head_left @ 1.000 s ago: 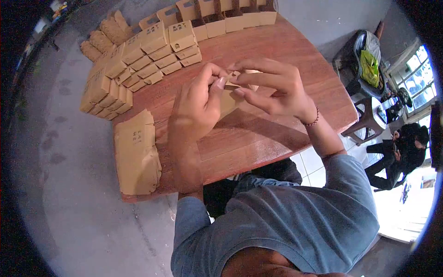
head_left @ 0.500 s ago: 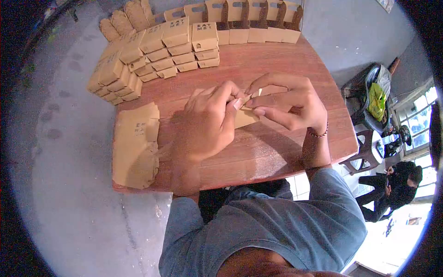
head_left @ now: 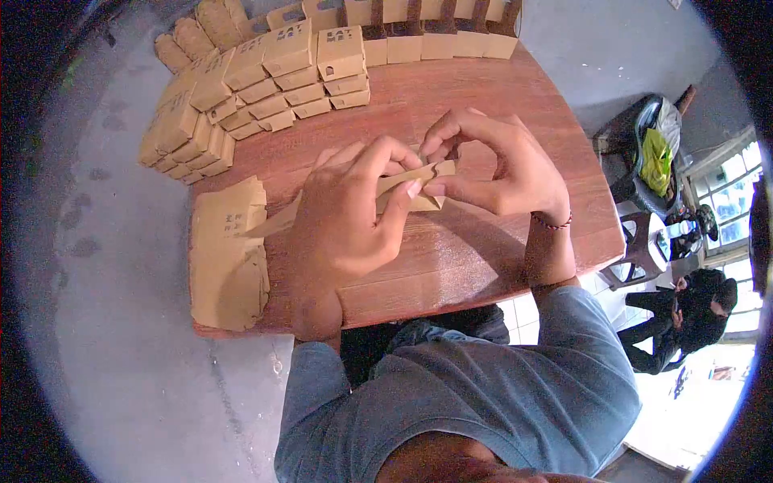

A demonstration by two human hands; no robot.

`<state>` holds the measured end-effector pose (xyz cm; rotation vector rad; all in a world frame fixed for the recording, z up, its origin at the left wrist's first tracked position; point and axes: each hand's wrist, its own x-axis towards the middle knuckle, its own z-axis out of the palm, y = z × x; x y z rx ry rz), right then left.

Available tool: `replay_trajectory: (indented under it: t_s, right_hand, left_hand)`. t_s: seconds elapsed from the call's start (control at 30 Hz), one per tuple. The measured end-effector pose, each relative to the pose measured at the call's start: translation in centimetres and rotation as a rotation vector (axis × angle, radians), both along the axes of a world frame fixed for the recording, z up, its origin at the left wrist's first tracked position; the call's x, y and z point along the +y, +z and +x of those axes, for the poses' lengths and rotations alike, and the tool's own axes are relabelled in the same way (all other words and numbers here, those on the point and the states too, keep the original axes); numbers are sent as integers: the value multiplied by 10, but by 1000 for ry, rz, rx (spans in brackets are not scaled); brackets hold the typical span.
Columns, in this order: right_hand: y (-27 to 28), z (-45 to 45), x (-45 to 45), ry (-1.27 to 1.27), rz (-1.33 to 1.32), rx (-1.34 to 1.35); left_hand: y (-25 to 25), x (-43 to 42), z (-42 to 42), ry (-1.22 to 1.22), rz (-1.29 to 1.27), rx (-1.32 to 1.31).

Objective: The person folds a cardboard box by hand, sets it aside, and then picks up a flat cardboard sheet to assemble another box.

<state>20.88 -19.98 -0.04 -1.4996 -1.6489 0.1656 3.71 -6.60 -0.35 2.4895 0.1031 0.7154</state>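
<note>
At the left end of the counter [head_left: 459,88] lies a pile of flat cardboard [head_left: 229,258], printed on top, close to my left forearm. Beyond it, brown lumpy pieces [head_left: 219,28] sit behind the stacked boxes [head_left: 286,52], whose lids read "EAT ME!"; the stack stands in layers on the far left, well apart from my fingers.

My left grip [head_left: 354,213] is closed, thumb pressing the near side of the cardboard piece [head_left: 423,175] with fingers behind, and it hides much of that piece. I hold the piece raised near the middle of the counter. Along the far edge, a row of carriers with handle holes [head_left: 411,40] stands side by side. My right grip [head_left: 503,161] is loosely curled, its thumb tip against the piece's right end; I can't tell whether its fingers pinch anything. Past my wrist with its bracelet [head_left: 551,221] are a stool [head_left: 640,249], a dark chair carrying a yellow-green bag [head_left: 656,161], and a seated person [head_left: 696,314] in dark clothes.

Half a second ago my right fingers reached straighter toward my left thumb; now they are bent higher, and more of the piece's right end shows.
</note>
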Motion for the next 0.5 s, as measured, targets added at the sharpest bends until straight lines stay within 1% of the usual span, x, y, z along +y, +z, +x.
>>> replay_trajectory:
  t_s: [0.07,0.2,0.27,0.3,0.33,0.37,0.43,0.5]
  right_hand:
    - [0,1,-1,16,-23,-25]
    - [-2,4,0,94,-14,35]
    - [-4,3,1,127,1,45]
    - [-6,0,3,68,3,51]
    - [-6,-1,3,9,5,56]
    - [-5,-1,3,9,7,57]
    - [-2,1,2,-15,-115,-16]
    - [-5,3,3,-2,-133,-47]
  left_hand:
    - [-2,2,0,-9,-47,29]
    - [-2,2,-2,-3,-111,-1]
    - [2,1,-5,57,10,-27]
    - [1,2,-5,56,12,-26]
    - [0,3,-4,28,74,-40]
    - [-1,3,-3,0,135,-55]
    - [0,1,-2,6,131,-38]
    - [-1,-2,-2,12,127,-20]
